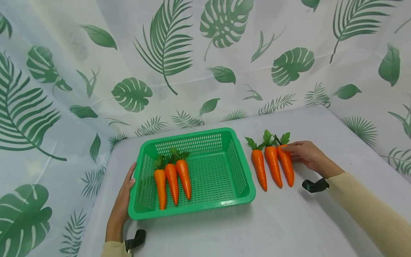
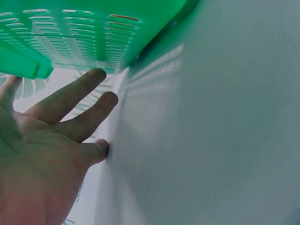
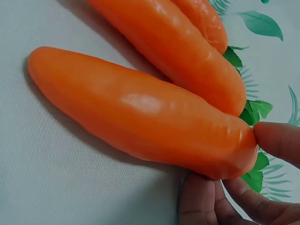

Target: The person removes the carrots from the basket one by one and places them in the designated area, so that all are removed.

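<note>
My right hand (image 1: 303, 152) pinches the leafy end of the rightmost carrot (image 1: 287, 167), which lies on the white table. In the right wrist view the thumb (image 3: 279, 140) is at the carrot's top end and the other fingers bend against its side. Two more carrots (image 1: 273, 166) lie just left of it, green leaves pointing away from me. A green plastic basket (image 1: 192, 210) stands to their left with three carrots (image 1: 171, 180) in its left half. My left hand (image 1: 122, 200) rests along the basket's left side; its fingers (image 2: 75, 96) are extended and spread beside the slotted wall.
The table (image 1: 224, 235) is covered in white cloth. Behind it and at both sides hangs a white curtain (image 1: 192, 57) printed with green leaves. A black wrist device (image 1: 136, 240) sits by the left wrist, another black device (image 1: 315, 185) by the right.
</note>
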### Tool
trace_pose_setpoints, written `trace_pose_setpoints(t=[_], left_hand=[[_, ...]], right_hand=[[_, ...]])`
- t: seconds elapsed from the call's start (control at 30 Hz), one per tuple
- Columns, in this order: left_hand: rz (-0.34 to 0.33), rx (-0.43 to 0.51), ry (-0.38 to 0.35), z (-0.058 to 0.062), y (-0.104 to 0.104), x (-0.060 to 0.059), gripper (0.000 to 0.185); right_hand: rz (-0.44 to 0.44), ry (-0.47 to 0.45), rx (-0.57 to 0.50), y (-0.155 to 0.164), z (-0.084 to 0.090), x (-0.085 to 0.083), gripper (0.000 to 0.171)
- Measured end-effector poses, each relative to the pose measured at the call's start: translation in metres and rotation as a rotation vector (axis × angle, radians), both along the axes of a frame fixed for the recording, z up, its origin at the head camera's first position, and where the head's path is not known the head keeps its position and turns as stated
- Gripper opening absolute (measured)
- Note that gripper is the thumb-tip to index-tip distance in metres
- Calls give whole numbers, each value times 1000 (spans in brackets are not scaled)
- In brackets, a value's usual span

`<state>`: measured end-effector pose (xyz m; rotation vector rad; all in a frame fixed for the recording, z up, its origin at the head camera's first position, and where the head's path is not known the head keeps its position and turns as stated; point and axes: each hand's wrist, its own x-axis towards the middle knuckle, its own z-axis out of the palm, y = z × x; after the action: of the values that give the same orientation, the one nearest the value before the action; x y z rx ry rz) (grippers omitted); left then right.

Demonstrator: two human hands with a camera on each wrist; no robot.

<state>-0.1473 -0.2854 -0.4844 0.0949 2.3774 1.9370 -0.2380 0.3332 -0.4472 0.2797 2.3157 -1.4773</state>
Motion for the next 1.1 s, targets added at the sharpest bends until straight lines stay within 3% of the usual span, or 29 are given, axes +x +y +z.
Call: trace_pose_setpoints(t=[1.1], left_hand=[[8,-17,10,-1,1,0,60]], right_hand=[[-17,39,52,-12,-2,-2,70]])
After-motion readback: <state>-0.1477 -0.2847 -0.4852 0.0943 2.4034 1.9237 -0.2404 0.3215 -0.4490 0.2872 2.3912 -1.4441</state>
